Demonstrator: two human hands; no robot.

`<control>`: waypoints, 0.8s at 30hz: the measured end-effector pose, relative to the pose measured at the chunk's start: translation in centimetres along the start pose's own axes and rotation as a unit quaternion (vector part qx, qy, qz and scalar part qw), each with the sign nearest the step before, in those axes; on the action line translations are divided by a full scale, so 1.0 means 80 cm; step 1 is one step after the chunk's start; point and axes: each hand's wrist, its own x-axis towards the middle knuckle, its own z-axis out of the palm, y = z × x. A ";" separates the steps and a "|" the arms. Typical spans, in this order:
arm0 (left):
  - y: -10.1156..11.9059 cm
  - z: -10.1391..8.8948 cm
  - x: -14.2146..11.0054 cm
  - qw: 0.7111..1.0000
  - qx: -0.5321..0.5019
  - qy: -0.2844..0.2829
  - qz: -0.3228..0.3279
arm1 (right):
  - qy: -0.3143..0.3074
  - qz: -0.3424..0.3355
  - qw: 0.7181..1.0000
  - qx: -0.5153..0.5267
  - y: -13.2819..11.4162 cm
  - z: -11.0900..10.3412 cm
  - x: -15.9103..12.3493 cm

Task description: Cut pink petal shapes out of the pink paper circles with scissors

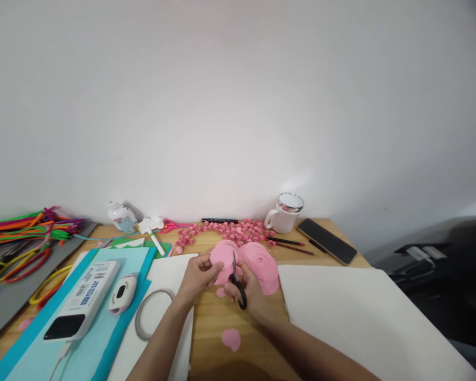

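Observation:
My left hand [200, 275] pinches the edge of a pink paper disc [224, 257] held just above the wooden table [212, 323]. Black-handled scissors [236, 278] sit in my right hand [250, 293], fingers through the loops, blades pointing up into the disc. More pink discs cut in spirals [262, 264] lie right behind my right hand. A pink offcut [231, 339] rests on the table between my forearms, and a smaller scrap [220, 292] lies under the scissors.
Many small pink paper roses [226, 230] spread along the back edge. A white mug [284, 212], phone [327, 241], pencils [289, 244] and marker [219, 220] lie behind. White sheets [360, 317], blue paper [43, 354], a power bank [83, 299], a ring [153, 317], pipe cleaners [24, 233] surround.

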 end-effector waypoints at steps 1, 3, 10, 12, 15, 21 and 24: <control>0.001 0.000 0.000 1.000 0.000 0.000 0.003 | 0.001 0.000 1.000 0.001 0.002 0.000 0.000; 0.001 -0.001 0.000 1.000 -0.001 -0.005 0.009 | -0.002 0.000 1.000 0.001 0.003 0.001 0.001; -0.005 -0.003 0.003 0.999 -0.051 -0.003 -0.007 | -0.016 0.007 1.000 0.000 -0.003 0.002 -0.003; -0.004 -0.001 0.003 0.998 -0.062 -0.008 -0.007 | -0.021 0.007 1.000 -0.003 -0.003 0.001 -0.004; -0.002 0.003 0.002 0.999 -0.043 0.000 -0.003 | -0.036 0.010 0.999 -0.005 0.000 0.003 -0.004; -0.005 0.001 0.001 1.000 0.013 0.014 -0.008 | -0.017 0.024 1.000 -0.008 -0.014 0.010 -0.006; -0.009 -0.002 0.002 1.000 0.018 -0.007 -0.010 | 0.006 0.011 1.000 0.001 -0.026 0.012 -0.007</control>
